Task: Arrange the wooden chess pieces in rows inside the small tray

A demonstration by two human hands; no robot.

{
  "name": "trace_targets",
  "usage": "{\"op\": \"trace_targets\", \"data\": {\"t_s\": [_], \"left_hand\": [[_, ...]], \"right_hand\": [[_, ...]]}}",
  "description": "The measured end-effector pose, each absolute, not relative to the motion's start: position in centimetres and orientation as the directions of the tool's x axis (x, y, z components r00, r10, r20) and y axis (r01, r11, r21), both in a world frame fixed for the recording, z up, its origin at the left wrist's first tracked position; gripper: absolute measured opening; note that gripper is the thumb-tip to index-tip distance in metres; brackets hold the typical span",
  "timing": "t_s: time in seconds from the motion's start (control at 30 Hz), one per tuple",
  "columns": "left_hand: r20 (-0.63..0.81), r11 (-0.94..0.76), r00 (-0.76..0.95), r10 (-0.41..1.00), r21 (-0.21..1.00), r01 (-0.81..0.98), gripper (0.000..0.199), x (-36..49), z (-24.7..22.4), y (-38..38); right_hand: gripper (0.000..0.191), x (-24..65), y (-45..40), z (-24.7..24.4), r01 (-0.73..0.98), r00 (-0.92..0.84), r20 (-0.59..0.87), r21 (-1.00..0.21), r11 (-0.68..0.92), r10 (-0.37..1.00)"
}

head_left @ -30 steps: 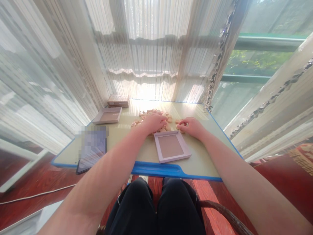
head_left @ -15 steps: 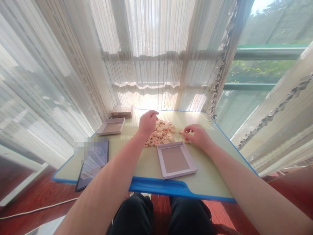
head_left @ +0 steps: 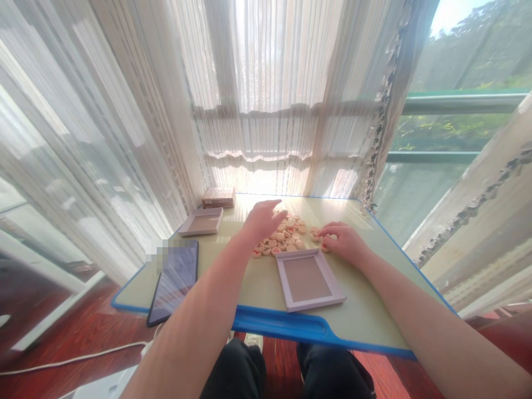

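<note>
A heap of round wooden Chinese chess pieces [head_left: 286, 235] lies on the table, some marked in red and some in black. Over the left and back side of the heap is my left hand [head_left: 264, 220], its fingers stretched out and the thumb apart. It holds nothing that I can see. My right hand [head_left: 344, 239] reaches in from the right, fingers extended and thumb apart. Its fingertips are at a chess piece [head_left: 315, 235] lying right of the heap, and another piece [head_left: 324, 247] is partly hidden under the thumb. Whether the fingertips touch them is hard to tell.
A shallow open box tray [head_left: 307, 306] lies in front of the heap. Another tray [head_left: 202, 228] sits at the back left, near a flat box [head_left: 219, 197]. A tablet [head_left: 174, 285] overlaps the table's left edge. The table [head_left: 374, 316] has a blue rim; curtains hang behind.
My left hand has opened, its thumb spreading out over the heap. The right hand's fingers have extended from a pinch, by pieces right of the heap. The whole view has shifted slightly.
</note>
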State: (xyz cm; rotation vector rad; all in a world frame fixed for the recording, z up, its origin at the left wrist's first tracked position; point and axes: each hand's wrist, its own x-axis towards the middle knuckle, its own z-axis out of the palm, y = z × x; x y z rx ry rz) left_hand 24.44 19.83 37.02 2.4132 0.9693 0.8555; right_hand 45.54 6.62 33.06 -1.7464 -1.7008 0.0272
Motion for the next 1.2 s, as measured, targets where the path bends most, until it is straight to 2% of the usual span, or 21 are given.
{"op": "trace_targets", "data": {"t_s": [0.07, 0.13, 0.3, 0.4, 0.5, 0.7, 0.77, 0.9, 1.1, 1.2], "left_hand": [[0.250, -0.758, 0.731, 0.635, 0.383, 0.528, 0.068, 24.7, 36.3, 18.7], [0.112, -0.801, 0.810, 0.575, 0.281, 0.529, 0.077, 24.8, 35.8, 17.7], [-0.023, -0.652, 0.662, 0.749, 0.158, 0.742, 0.098, 24.5, 35.3, 17.3], [-0.097, -0.596, 0.610, 0.786, 0.138, 0.791, 0.099, 24.5, 35.1, 18.4], [-0.095, -0.599, 0.610, 0.787, 0.123, 0.791, 0.098, 24.8, 34.8, 19.4], [-0.023, -0.637, 0.646, 0.763, 0.147, 0.757, 0.097, 25.4, 34.1, 20.0], [-0.021, -0.660, 0.671, 0.741, 0.162, 0.734, 0.091, 25.6, 34.1, 20.1], [-0.011, -0.734, 0.749, 0.663, 0.188, 0.653, 0.068, 26.0, 34.0, 20.4], [0.023, -0.801, 0.814, 0.580, 0.198, 0.565, 0.058, 26.3, 33.7, 20.4], [0.014, -0.821, 0.836, 0.549, 0.199, 0.535, 0.059, 26.3, 33.9, 19.9]], "right_hand": [[0.019, 45.1, 6.3, 33.4, 0.870, 0.108, 0.452, -0.474, 0.136, 0.885], [0.020, 44.5, 5.9, 33.7, 0.869, 0.036, 0.440, -0.458, 0.189, 0.897], [0.015, 43.5, 5.6, 34.1, 0.866, -0.143, 0.314, -0.420, 0.273, 0.939], [0.016, 43.5, 5.7, 34.1, 0.871, -0.146, 0.294, -0.414, 0.263, 0.945], [0.016, 43.6, 5.6, 34.1, 0.877, -0.140, 0.287, -0.408, 0.253, 0.948], [0.034, 43.7, 6.3, 33.2, 0.880, -0.025, 0.433, -0.418, 0.225, 0.901], [0.037, 43.9, 6.8, 32.7, 0.889, 0.014, 0.400, -0.424, 0.172, 0.916], [0.041, 44.3, 7.3, 32.2, 0.893, 0.043, 0.233, -0.445, 0.067, 0.972], [0.038, 44.6, 7.4, 31.9, 0.878, 0.072, 0.321, -0.469, 0.093, 0.944], [0.037, 44.3, 7.3, 32.1, 0.870, 0.012, 0.302, -0.472, 0.139, 0.953]]}}
